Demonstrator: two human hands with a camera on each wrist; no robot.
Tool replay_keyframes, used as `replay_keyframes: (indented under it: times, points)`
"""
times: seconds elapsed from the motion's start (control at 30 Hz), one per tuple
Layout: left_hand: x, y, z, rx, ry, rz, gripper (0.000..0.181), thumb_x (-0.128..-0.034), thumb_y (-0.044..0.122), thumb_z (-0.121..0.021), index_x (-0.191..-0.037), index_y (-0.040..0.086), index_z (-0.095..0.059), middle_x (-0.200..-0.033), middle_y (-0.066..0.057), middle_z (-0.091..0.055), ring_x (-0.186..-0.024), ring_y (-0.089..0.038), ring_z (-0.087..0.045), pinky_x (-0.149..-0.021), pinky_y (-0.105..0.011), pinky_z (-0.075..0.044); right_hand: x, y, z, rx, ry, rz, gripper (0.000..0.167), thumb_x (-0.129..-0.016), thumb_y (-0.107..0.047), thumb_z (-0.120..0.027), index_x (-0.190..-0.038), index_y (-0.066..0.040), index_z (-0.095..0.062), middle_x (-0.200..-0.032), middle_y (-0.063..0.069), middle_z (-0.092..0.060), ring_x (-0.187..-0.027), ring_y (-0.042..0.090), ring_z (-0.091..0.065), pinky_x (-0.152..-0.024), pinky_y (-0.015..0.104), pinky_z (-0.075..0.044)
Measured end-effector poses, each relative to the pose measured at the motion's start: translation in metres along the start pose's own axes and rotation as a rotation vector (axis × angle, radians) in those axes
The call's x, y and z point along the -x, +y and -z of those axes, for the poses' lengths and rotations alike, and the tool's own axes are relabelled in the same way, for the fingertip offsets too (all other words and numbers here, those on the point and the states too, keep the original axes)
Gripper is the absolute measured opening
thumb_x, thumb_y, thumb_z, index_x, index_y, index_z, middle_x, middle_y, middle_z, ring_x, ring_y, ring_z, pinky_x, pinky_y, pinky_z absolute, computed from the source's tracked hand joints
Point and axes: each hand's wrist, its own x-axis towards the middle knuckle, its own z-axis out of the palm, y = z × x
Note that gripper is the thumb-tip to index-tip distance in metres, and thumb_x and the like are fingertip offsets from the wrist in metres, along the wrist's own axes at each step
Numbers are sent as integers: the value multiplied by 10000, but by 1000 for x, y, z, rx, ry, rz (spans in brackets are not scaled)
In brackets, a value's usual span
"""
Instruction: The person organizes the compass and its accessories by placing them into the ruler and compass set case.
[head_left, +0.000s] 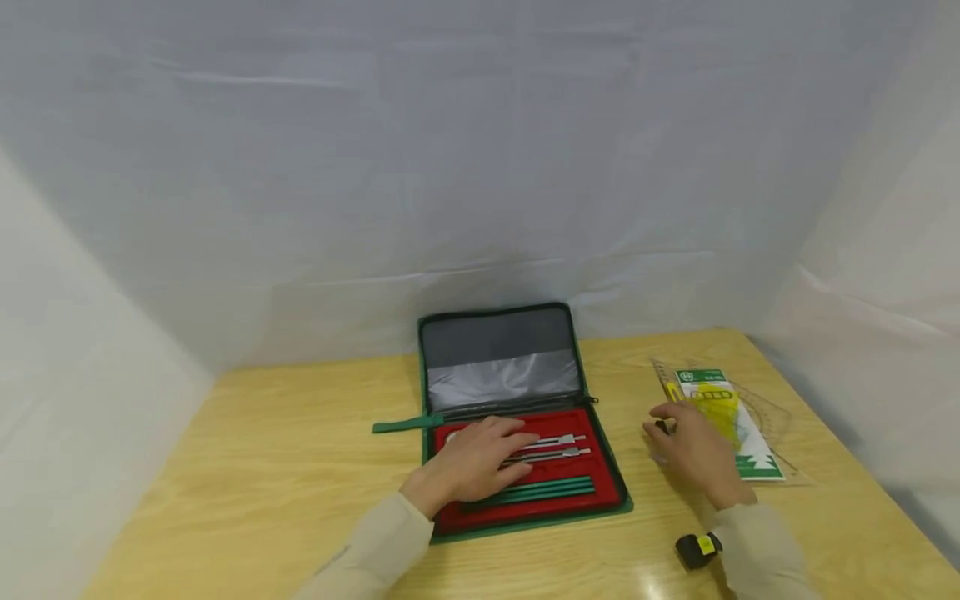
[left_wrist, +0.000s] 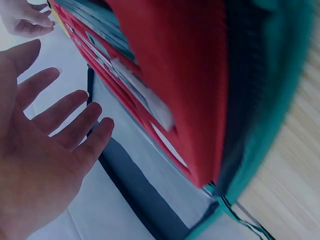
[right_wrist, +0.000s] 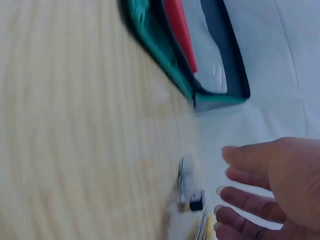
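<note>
A zippered drawing-instrument case [head_left: 619, 487] lies unfolded, its red tray [head_left: 480, 518] holding silver metal instruments [head_left: 555, 442] and several green rods [head_left: 551, 489]. Above the tray hovers my left hand [head_left: 480, 458], fingers extended; the left wrist view shows a gap between them and the case. To the right of the case, my right hand [head_left: 693, 446] reaches down with loosely bent fingers. Just beside its fingertips is a small metal item with a black end [right_wrist: 196, 201], blurred in the right wrist view. I see nothing between those fingers.
Under and beyond the right hand are clear plastic set squares [head_left: 776, 417], a green-and-white packet [head_left: 761, 468] and a yellow item [head_left: 716, 412]. A black tape-measure-like object [head_left: 697, 551] with a yellow label sits near the right sleeve. White sheeting [head_left: 480, 167] surrounds the wooden table [head_left: 300, 467].
</note>
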Motion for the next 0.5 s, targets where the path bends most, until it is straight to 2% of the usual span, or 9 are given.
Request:
replay_keyframes:
  times: [0.13,0.2,0.3,0.4,0.5]
  points:
    - [-6,3,-4,-8,-12,-9,451,-997,400,-476,-1396,194,-501,-1400,-63,-466,-1262,-236,-437,-1013,-408,-375,2,5,5,12,-52,-95,404,-937,-307,-610,-1196,3,-621,-1141,191,-621,-913,308,-630,-682,456,-515]
    - [-8,4,-5,-6,-17,-15,451,-996,396,-480,-1396,190,-502,-1399,-64,-467,-1257,-235,-440,-1010,-406,-378,3,6,7,18,-73,-129,425,-930,-330,-611,-1193,3,-625,-1114,178,-637,-892,291,-633,-667,453,-511]
    - [-11,6,-7,-6,-20,-33,449,-995,392,-484,-1395,191,-503,-1398,-70,-469,-1252,-238,-445,-1007,-404,-382,4,7,8,41,-93,-163,419,-914,-336,-625,-1149,10,-646,-1042,150,-660,-767,223,-620,-592,398,-495]
    - [-11,7,-8,-7,-21,-42,449,-995,397,-481,-1397,199,-501,-1401,-71,-467,-1253,-240,-446,-1001,-403,-389,3,6,8,66,-121,-198,347,-907,-321,-630,-1034,-2,-679,-872,104,-670,-610,165,-549,-492,337,-436]
    - [-11,7,-6,-8,-19,-41,443,-993,394,-486,-1392,201,-508,-1399,-71,-470,-1253,-242,-446,-998,-403,-391,3,4,8,88,-141,-216,281,-910,-292,-623,-963,-28,-703,-788,57,-664,-550,147,-516,-454,317,-406]
